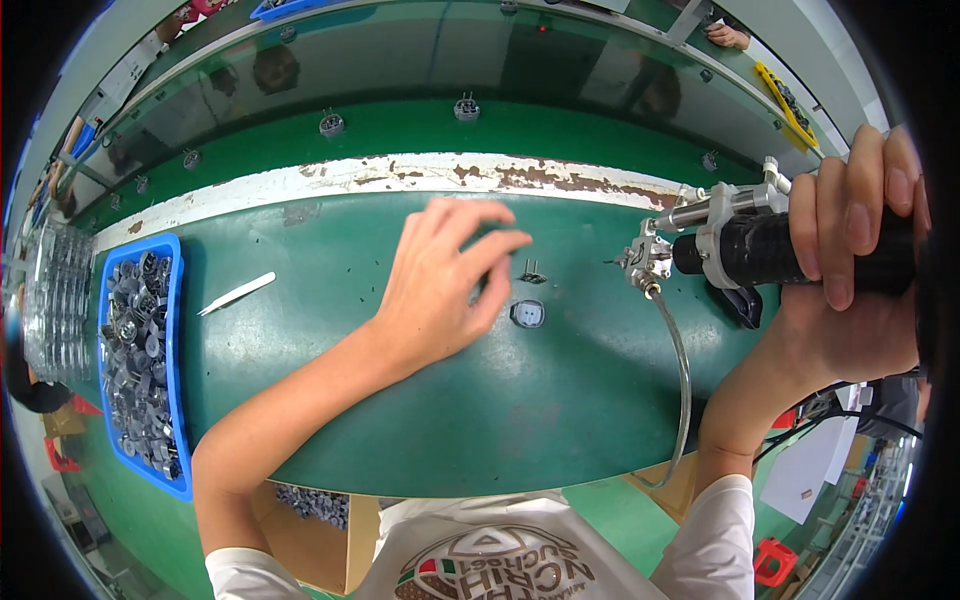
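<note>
My left hand (450, 280) hovers over the green worktop, fingers bent and apart, holding nothing I can see. Close to its fingertips stands a small dark part with metal pins (533, 272). Just nearer lies a small grey rounded plastic housing (527, 314). My right hand (850, 240) is wrapped round the black barrel of a powered screwdriver (750, 250). The tool lies sideways, its silver metal head and thin tip pointing left toward the pinned part. From that head a clear hose (683, 390) curves down past the worktop's front edge.
A blue tray (178, 380) of grey plug-like parts stands at left, beside stacked clear trays (62, 300). White tweezers (238, 293) lie on the worktop. Beyond a chipped white ledge (400, 175), a green belt carries pinned parts (467, 107). Another person's hand (727, 36) shows far right.
</note>
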A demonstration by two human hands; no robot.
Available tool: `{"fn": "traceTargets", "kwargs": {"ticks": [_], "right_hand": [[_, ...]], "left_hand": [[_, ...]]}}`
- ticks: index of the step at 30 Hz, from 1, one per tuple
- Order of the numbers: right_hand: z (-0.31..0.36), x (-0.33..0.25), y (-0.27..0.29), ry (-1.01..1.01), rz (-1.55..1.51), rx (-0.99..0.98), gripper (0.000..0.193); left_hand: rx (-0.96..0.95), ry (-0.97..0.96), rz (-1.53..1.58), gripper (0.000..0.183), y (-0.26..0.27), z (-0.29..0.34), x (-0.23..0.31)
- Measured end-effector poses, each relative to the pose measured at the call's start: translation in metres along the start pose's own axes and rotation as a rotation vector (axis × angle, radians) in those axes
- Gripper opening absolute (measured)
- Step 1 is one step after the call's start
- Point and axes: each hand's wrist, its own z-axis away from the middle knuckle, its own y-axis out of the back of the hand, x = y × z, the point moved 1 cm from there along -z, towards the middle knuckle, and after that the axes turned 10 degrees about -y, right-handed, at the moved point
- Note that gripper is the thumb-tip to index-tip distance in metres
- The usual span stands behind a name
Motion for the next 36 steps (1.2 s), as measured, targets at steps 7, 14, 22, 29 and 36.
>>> {"fn": "traceTargets", "kwargs": {"ticks": [7, 14, 22, 29, 36], "right_hand": [[0.004, -0.001, 0.008, -0.003, 0.048, -0.027, 0.021], [-0.004, -0.002, 0.013, -0.046, 0.036, -0.153, 0.022], [-0.005, -0.010, 0.019, -0.174, 0.390, -0.254, 0.053], [-0.009, -0.043, 0.008, -0.484, 0.452, -0.358, 0.085], [0.004, -0.035, 0.055, -0.412, 0.315, -0.057, 0.037]], "left_hand": [[-0.116, -0.133, 0.073, 0.019, -0.002, -0.001, 0.002], [-0.167, -0.400, -0.051, 0.028, 0.012, 0.011, 0.021], [-0.251, -0.362, -0.127, 0.027, 0.017, 0.014, 0.023], [-0.190, -0.256, -0.042, 0.018, 0.001, 0.011, 0.024], [0.008, -0.239, -0.091, 0.018, 0.005, -0.003, -0.004]]}}
